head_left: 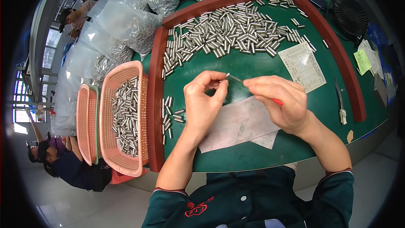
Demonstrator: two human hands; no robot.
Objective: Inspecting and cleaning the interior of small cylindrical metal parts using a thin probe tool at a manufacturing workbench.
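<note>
My left hand is closed in a pinch, with the bright end of a small metal cylinder showing between thumb and forefinger. My right hand grips a thin metal tool with a red handle. Its slim shaft reaches left to the cylinder's end; whether it touches or enters it I cannot tell. Beneath both hands lies a stained whitish cloth on the green table. Beyond them spreads a big heap of similar shiny metal cylinders.
A dark red wooden frame borders the work area. Left of it stands a pink basket of cylinders. Clear bags of parts line the far left. A printed sheet, a knife-like tool and a black fan are to the right.
</note>
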